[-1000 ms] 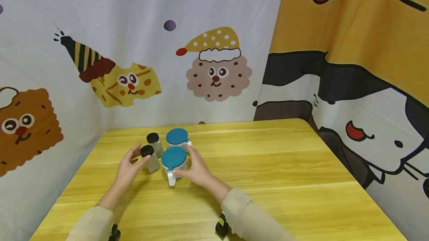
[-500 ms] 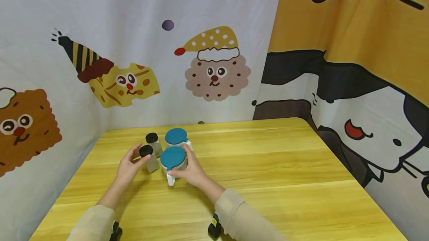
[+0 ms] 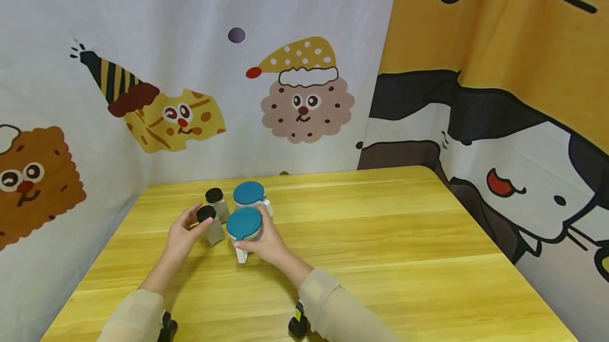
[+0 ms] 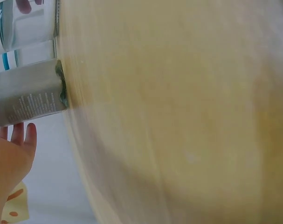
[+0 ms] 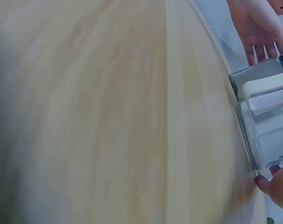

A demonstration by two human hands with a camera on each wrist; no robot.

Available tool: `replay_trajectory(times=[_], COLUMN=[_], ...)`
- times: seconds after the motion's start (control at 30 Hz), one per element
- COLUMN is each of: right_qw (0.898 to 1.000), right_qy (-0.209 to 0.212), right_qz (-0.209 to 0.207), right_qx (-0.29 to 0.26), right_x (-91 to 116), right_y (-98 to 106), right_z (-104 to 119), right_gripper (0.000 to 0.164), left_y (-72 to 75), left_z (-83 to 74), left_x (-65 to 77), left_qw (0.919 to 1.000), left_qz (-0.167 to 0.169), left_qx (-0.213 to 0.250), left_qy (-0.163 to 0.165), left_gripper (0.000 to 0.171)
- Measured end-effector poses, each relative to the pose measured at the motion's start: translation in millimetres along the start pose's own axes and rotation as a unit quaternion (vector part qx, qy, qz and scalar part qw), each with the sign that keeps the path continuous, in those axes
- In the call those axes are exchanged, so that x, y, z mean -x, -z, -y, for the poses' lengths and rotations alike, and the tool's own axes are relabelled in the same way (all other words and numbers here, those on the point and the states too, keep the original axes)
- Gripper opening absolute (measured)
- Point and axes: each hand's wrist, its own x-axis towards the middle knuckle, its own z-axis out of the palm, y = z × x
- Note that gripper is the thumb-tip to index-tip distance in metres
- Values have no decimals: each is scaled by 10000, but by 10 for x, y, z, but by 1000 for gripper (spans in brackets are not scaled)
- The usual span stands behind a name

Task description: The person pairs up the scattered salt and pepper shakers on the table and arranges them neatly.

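Note:
My left hand (image 3: 183,230) holds the nearer spice jar (image 3: 215,232), a square grey jar with a black cap. Its thumb lies near the cap, its fingers on the far left side. Printed text shows on this jar (image 4: 27,95) in the left wrist view. Curled round the right side of the nearer seasoning jar (image 3: 245,223), my right hand (image 3: 271,241) has its thumb by the white handle. That jar is clear, with a blue lid. A second black-capped spice jar (image 3: 218,205) and a second blue-lidded seasoning jar (image 3: 249,194) stand just behind.
The wooden table (image 3: 380,236) stretches to the right of the jars. Behind it hangs a printed curtain (image 3: 190,40) with cartoon figures. Dark wrist devices sit under both sleeves (image 3: 328,299).
My right hand has shifted a little left and closed further round the seasoning jar, its thumb now over the handle's top. The left hand looks almost still. The head view has shifted slightly.

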Motion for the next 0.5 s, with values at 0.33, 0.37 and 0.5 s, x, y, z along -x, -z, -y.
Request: replay_trajectory(times=[0.33,0.37,0.5], right_qw=[9998,9998,9998], right_qy=[43,48,-40], right_qz=[-68,-69,-80], right_qx=[-160,-172,-168], right_x=[-21,-25,-29], right_y=[-18,-21,-32], right_z=[-25,-28,-36], right_gripper=[101,100,99], left_y=[-12,-17,-30], left_z=[19,25,44], left_x=[-26,-30,-37], left_qw=[10000,10000,9999], left_qz=[26,1,-108], left_qx=[-84,-82,-59], left_qy=[11,5,-31], left_gripper=[64,63,61])
